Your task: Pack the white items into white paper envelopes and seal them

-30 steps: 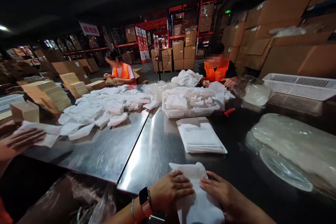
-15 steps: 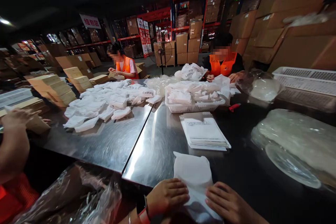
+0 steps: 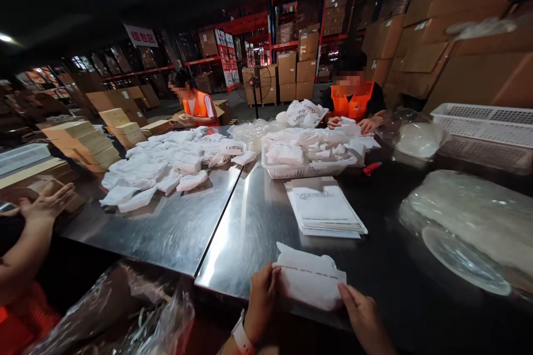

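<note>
Between my two hands is a white paper packet (image 3: pixel 312 283), folded over, with a line of small dark print across it. My left hand (image 3: pixel 263 294) grips its left end, with the thumb on top. At the right end my right hand (image 3: pixel 362 310) pinches the corner between thumb and fingers. The packet is at the near edge of the metal table (image 3: pixel 237 244). Just beyond it lies a stack of flat white printed sheets or bags (image 3: pixel 325 208). What is inside the packet is hidden.
A white basket (image 3: pixel 308 171) holds several wrapped packets. More white packets (image 3: pixel 154 161) are heaped at left. Clear plastic bags (image 3: pixel 462 222) lie at right, near stacked baskets (image 3: pixel 478 116). Two people in orange vests sit opposite; another person's hand (image 3: pixel 45 205) is at far left.
The near part of the white paper has been folded up over the packet, showing its printed line. My hands have gone from lying flat on it to gripping its two ends.
</note>
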`<state>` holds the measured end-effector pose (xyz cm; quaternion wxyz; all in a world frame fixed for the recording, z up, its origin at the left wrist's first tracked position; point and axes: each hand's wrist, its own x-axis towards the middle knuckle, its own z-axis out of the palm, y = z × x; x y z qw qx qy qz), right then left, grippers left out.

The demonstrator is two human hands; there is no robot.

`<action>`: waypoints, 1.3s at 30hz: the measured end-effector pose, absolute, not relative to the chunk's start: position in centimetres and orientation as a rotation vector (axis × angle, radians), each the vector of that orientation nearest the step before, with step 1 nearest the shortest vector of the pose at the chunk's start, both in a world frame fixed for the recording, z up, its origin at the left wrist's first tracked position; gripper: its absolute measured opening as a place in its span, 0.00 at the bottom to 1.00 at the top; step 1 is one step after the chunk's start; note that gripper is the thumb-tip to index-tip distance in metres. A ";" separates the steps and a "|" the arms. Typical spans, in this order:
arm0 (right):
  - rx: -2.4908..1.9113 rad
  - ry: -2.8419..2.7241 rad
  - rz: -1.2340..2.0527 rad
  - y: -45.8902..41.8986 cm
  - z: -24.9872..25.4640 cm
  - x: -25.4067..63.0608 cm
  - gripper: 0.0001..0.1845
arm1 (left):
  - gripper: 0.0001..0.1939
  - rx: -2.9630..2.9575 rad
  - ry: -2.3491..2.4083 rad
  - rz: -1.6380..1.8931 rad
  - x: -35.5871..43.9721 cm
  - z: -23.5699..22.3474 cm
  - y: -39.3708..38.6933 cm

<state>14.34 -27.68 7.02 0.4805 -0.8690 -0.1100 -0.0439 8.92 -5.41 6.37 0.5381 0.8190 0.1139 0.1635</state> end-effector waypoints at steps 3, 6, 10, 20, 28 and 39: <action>-2.117 -0.288 -0.100 -27.6 7.3 14.1 0.36 | 0.28 1.938 0.305 0.411 8.9 6.6 -5.7; -2.124 -0.320 -0.173 -27.7 6.9 14.1 0.37 | 0.26 1.948 0.309 0.422 8.8 6.7 -5.9; -2.140 -0.400 -0.316 -27.8 5.3 14.4 0.36 | 0.23 1.953 0.311 0.412 8.8 7.1 -6.2; -2.220 -0.627 -0.750 -26.7 7.3 14.0 0.36 | 0.15 2.209 0.457 0.332 9.8 8.1 -6.2; -2.409 -0.638 -0.768 -27.0 6.8 15.0 0.36 | 0.18 2.763 0.575 0.240 8.5 11.3 -5.8; -2.453 -0.807 -1.065 -19.6 4.3 16.3 0.26 | 0.29 2.884 -0.067 0.581 12.5 7.2 -8.3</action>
